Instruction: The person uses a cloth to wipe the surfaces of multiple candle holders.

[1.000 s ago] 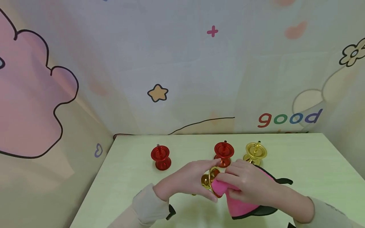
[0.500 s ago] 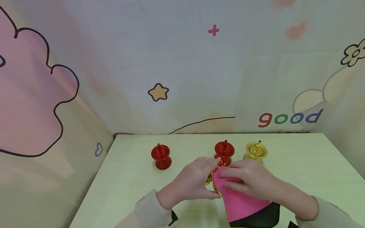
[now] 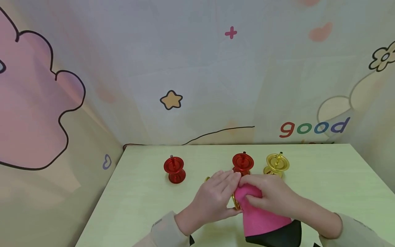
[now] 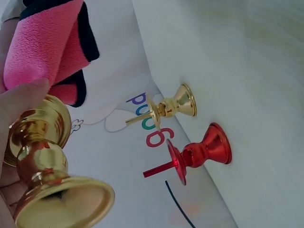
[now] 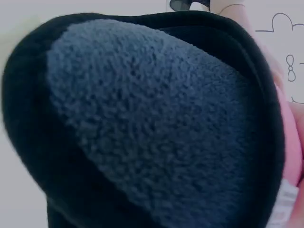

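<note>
Two bare hands meet at one gold candlestick. Fingers of the left hand curl round its stem, thumb near the rim; the right hand pinches a pink cloth, edged in black, over its dish end. The candlestick lies sideways between the hands, its long axis running roughly left to right in the head view: dish toward the cloth, hollow foot away from it. Relative to half a second earlier, the left hand covers more of the candlestick, and a gold edge now shows beyond its knuckles. Farther out, on the pale table, stand a left red holder, a middle red holder and an upright gold holder.
</note>
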The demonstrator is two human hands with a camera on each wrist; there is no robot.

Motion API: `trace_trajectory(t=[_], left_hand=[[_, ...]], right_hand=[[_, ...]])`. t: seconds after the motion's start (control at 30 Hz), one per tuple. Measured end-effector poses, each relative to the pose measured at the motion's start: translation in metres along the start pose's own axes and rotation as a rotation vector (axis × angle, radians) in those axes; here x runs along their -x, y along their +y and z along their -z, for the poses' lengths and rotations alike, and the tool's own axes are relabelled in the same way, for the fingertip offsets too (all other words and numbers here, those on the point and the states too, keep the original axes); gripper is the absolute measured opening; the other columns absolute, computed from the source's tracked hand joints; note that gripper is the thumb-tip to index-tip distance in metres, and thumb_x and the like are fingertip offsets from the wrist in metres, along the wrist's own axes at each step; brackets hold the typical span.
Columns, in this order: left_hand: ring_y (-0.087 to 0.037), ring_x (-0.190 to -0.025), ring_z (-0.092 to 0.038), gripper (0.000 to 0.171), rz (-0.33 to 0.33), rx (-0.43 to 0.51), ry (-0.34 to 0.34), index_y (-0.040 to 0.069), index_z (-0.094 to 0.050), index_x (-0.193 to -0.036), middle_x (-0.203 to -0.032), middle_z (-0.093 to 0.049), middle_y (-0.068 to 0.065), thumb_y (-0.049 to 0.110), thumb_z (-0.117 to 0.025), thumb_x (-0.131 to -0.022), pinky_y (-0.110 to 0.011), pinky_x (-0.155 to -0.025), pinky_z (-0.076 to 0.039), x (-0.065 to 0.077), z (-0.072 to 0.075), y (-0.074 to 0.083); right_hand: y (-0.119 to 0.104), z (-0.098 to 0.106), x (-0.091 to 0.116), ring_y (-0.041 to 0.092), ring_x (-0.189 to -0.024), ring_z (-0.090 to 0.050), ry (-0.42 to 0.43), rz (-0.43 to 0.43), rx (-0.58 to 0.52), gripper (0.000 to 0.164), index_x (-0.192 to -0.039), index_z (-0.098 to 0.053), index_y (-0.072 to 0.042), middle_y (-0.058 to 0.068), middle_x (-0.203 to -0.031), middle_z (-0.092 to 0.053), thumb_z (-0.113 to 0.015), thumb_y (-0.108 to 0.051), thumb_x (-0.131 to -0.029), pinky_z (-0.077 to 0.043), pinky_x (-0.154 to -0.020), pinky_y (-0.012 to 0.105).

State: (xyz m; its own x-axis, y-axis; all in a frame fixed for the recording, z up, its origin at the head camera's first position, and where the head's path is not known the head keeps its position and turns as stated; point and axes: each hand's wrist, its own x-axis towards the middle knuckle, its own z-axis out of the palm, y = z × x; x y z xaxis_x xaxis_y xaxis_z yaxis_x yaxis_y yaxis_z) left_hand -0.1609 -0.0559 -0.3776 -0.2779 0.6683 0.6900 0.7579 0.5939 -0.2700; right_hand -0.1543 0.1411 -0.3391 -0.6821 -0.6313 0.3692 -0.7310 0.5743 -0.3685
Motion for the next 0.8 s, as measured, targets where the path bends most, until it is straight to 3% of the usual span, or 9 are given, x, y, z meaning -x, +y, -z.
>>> trace_trajectory(t=[0.1,0.2,0.3,0.43,0.53,0.63,0.7,0.8], left_hand=[[-0.016,-0.108,-0.056,0.084,0.001,0.042,0.011,0.001,-0.053,-0.119,-0.115,-0.060,-0.007,0.061,-0.067,-0.062,-0.030,-0.096,-0.041,0.002,-0.002,0.002],[-0.015,-0.114,-0.052,0.091,0.026,0.149,-0.041,0.000,-0.048,-0.124,-0.121,-0.056,-0.007,0.063,-0.067,-0.061,-0.029,-0.099,-0.038,0.004,-0.003,0.003],[-0.015,-0.121,-0.044,0.099,0.107,0.365,-0.202,0.002,-0.035,-0.134,-0.130,-0.048,-0.005,0.059,-0.069,-0.061,-0.026,-0.101,-0.035,0.004,-0.002,0.000],[-0.010,-0.123,-0.039,0.101,0.265,0.674,-0.504,0.010,-0.021,-0.141,-0.137,-0.040,0.001,0.052,-0.071,-0.063,-0.022,-0.099,-0.036,-0.004,0.002,-0.009],[0.000,-0.105,-0.049,0.096,0.314,0.782,-0.639,0.015,-0.025,-0.140,-0.130,-0.047,0.007,0.048,-0.073,-0.064,-0.013,-0.086,-0.042,-0.009,0.002,-0.016],[0.004,-0.089,-0.050,0.088,0.324,0.799,-0.633,0.017,-0.034,-0.135,-0.116,-0.055,0.010,0.047,-0.074,-0.063,-0.007,-0.073,-0.041,-0.010,-0.001,-0.016],[0.003,-0.091,-0.052,0.084,0.316,0.735,-0.561,0.016,-0.040,-0.131,-0.112,-0.057,0.009,0.049,-0.074,-0.062,-0.007,-0.074,-0.041,-0.008,-0.002,-0.014],[-0.004,-0.100,-0.053,0.081,0.276,0.568,-0.420,0.013,-0.045,-0.125,-0.112,-0.058,0.006,0.052,-0.074,-0.060,-0.012,-0.082,-0.044,-0.004,-0.007,-0.008]], right_hand=[[-0.002,0.000,0.001,-0.005,-0.061,-0.042,-0.017,0.006,-0.005,0.024,-0.089,-0.058,-0.020,-0.015,-0.077,-0.058,-0.066,-0.009,-0.070,-0.038,-0.050,0.011],[-0.004,0.000,0.002,-0.005,-0.061,-0.041,-0.011,0.048,0.012,0.024,-0.088,-0.058,-0.018,-0.014,-0.076,-0.059,-0.066,-0.006,-0.069,-0.037,-0.050,0.011],[-0.003,0.000,0.002,-0.005,-0.062,-0.043,0.005,0.117,0.064,0.024,-0.087,-0.059,-0.018,-0.013,-0.076,-0.060,-0.067,-0.007,-0.067,-0.039,-0.053,0.013],[0.000,-0.002,0.003,-0.004,-0.063,-0.046,0.056,0.243,0.147,0.029,-0.087,-0.060,-0.022,-0.016,-0.074,-0.059,-0.070,-0.010,-0.062,-0.041,-0.058,0.016],[0.002,-0.004,0.003,-0.003,-0.061,-0.043,0.088,0.313,0.173,0.033,-0.088,-0.059,-0.023,-0.017,-0.069,-0.055,-0.070,-0.011,-0.059,-0.039,-0.058,0.015],[0.003,-0.005,0.001,-0.003,-0.060,-0.041,0.064,0.282,0.161,0.031,-0.088,-0.059,-0.023,-0.017,-0.068,-0.054,-0.069,-0.011,-0.061,-0.037,-0.056,0.014],[0.003,-0.004,-0.001,-0.004,-0.059,-0.041,0.012,0.200,0.119,0.028,-0.088,-0.060,-0.022,-0.016,-0.070,-0.055,-0.068,-0.011,-0.064,-0.036,-0.053,0.013],[0.006,-0.003,-0.004,-0.004,-0.057,-0.042,-0.091,-0.001,-0.002,0.023,-0.091,-0.059,-0.021,-0.014,-0.074,-0.058,-0.067,-0.013,-0.071,-0.038,-0.048,0.013]])
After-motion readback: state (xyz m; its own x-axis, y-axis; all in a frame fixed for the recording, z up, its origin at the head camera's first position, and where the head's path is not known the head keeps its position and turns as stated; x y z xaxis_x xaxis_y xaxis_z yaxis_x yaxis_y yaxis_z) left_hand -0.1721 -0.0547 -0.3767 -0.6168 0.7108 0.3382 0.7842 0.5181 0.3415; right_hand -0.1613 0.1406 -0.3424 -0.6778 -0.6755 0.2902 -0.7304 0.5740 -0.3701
